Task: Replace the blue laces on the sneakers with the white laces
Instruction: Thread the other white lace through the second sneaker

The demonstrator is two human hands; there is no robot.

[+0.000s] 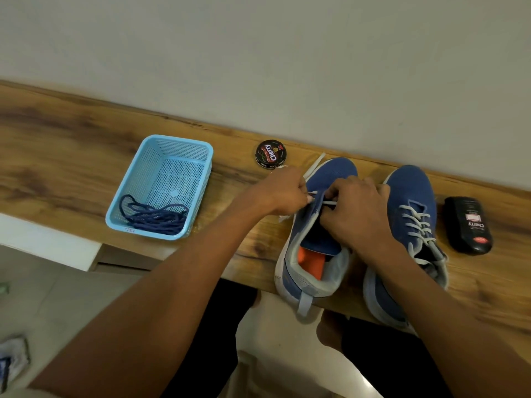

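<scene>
Left sneaker (pixel 313 234), near the shelf's (pixel 71 150) front edge: your left hand (pixel 280 191) pinches the white lace (pixel 311 193) end; your right hand (pixel 356 211) curls around the eyelet row. Feed it flat, keep both ends even. Blue laces (pixel 152 216) lie in the basket (pixel 184 145).

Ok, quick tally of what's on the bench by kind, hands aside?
Sneakers: 2
Basket: 1
Blue lace bundle: 1, in the basket
Polish tin: 1
Black polish bottle: 1
White laces: 2, one being threaded, one on the right sneaker
Total: 8
</scene>
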